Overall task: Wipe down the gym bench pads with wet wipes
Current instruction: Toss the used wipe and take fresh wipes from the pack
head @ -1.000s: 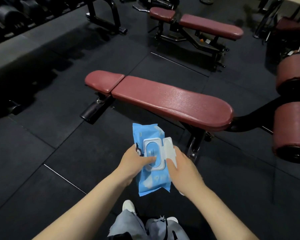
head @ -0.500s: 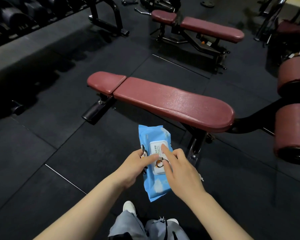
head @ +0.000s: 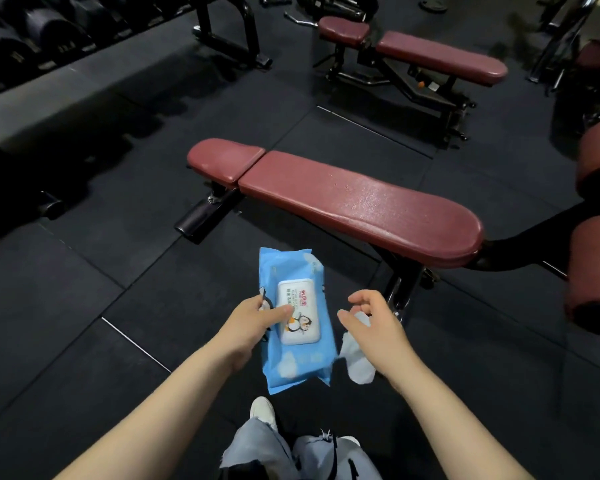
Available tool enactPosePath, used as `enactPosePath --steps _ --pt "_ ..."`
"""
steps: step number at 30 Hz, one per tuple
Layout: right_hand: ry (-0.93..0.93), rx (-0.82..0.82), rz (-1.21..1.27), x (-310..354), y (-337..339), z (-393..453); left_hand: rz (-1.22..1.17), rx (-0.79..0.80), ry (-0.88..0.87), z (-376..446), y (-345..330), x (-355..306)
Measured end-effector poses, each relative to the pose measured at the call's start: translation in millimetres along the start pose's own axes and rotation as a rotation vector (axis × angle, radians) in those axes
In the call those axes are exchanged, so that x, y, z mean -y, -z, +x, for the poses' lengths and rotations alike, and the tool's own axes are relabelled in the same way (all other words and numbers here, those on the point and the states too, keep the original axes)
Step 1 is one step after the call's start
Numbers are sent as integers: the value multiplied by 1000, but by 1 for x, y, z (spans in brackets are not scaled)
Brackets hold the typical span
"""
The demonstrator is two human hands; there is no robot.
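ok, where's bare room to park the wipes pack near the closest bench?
The long pad and short seat pad of the near bench are bare on top. Open floor lies left of the wipes pack, toward the dumbbell rack. Crowded right: roller pads, bench frame. Left hand grips the pack; right hand holds a wipe.

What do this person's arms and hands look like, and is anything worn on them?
Both forearms are bare to the frame's edge: no sleeves show. The left hand and right hand wear no gloves, and no rings, watch or bands are visible. Lower down show light blue frayed jeans and a white shoe.
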State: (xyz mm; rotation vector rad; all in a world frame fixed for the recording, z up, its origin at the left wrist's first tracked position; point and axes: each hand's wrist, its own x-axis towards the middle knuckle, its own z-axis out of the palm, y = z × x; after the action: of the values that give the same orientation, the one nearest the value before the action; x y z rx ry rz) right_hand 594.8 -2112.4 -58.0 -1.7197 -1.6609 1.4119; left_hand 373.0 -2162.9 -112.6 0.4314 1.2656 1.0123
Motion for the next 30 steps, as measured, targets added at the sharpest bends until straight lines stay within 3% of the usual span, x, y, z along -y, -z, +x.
enactPosePath --steps 2,5,8,14,17,21,30 --pt "-12 28 24 1 -1 -1 65 -133 40 7 34 18" --pt "-27 99 33 3 -4 -2 497 -507 203 12 90 51" --pt "-72 155 61 6 -9 0 681 -590 309 4 117 69" --pt "-7 170 68 20 -17 6 596 -360 94 8 78 56" --pt "31 183 100 30 -16 8 397 -69 -23 1 42 30" --pt "54 213 225 40 -9 5 351 278 -127 -13 -4 -1" --pt "87 102 373 40 34 -6 405 363 -193 -15 -52 -38"
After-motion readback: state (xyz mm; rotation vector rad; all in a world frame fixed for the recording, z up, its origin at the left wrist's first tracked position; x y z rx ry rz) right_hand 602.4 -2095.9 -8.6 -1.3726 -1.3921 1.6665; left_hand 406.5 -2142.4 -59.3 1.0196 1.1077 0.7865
